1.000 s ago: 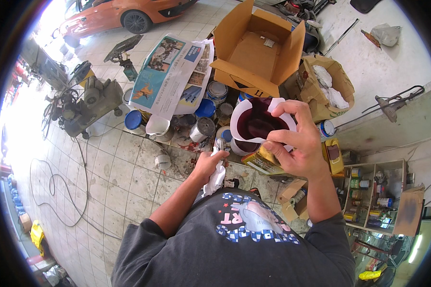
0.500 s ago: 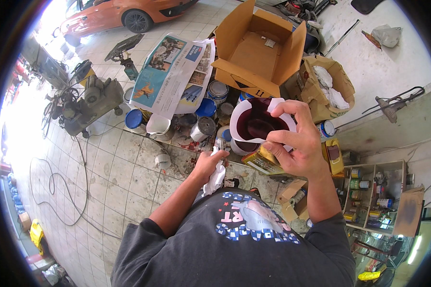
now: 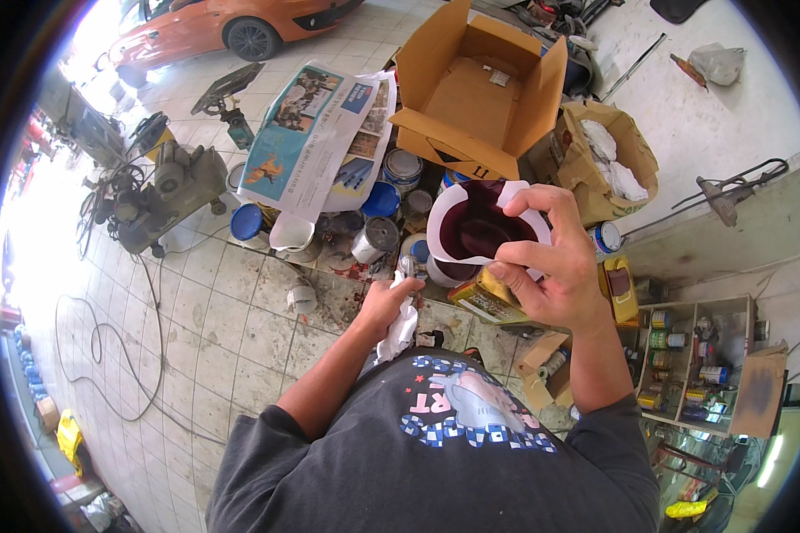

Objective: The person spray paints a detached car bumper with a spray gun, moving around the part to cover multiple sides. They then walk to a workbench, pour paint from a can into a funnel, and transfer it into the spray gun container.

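My right hand (image 3: 564, 266) pinches the rim of a white cup (image 3: 436, 224) between thumb and fingers. Dark red liquid that looks like paint lies inside and coats the cup's inner wall. Lower and to the left, my left hand (image 3: 388, 306) is closed around a crumpled white cloth or paper (image 3: 400, 333). A small silvery metal part (image 3: 407, 266) pokes out above that fist; its kind is hidden. Just under the cup stands a yellow rectangular can (image 3: 493, 299). Blue-lidded paint cans (image 3: 382, 201) and a grey metal can (image 3: 376, 238) crowd the low bench beyond my left hand.
An open cardboard box (image 3: 476, 98) and a newspaper (image 3: 307, 138) lie over the cans at the back. To the right are a paper bag (image 3: 600, 160) and a shelf of cans (image 3: 698, 355). An air compressor (image 3: 176, 191) and a hose occupy the left floor; an orange car (image 3: 204, 31) stands beyond.
The view has shifted very slightly, so the background sits a little further left. Both hands keep their hold and place.
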Available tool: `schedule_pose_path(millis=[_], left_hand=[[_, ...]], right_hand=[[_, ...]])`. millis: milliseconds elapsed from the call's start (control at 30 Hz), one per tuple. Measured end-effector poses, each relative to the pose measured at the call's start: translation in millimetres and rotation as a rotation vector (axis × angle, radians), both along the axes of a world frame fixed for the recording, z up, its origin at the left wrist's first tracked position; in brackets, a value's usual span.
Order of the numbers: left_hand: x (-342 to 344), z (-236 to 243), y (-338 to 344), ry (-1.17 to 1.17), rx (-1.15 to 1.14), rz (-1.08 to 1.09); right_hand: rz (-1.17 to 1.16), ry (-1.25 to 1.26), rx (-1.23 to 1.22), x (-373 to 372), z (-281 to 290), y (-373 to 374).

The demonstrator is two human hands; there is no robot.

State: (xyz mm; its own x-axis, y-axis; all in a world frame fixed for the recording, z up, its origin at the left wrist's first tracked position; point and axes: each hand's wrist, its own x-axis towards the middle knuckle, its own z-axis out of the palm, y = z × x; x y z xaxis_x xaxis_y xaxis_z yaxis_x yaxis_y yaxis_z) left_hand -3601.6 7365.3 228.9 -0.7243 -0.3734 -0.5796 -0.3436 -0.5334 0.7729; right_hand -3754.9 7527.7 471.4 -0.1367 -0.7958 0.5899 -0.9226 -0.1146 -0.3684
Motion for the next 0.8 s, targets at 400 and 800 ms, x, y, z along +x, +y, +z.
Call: schedule_pose_path(millis=[400, 800], left_hand=[[-1.2, 2.6, -2.2, 0.002, -0.011, -0.032], [-2.7, -0.1, -4.5, -0.013, 0.002, -0.022]], right_hand=[[0.003, 0.005, 0.006, -3.4, -1.5, -1.3], [0.024, -0.004, -0.002, -5.8, -1.7, -3.9]])
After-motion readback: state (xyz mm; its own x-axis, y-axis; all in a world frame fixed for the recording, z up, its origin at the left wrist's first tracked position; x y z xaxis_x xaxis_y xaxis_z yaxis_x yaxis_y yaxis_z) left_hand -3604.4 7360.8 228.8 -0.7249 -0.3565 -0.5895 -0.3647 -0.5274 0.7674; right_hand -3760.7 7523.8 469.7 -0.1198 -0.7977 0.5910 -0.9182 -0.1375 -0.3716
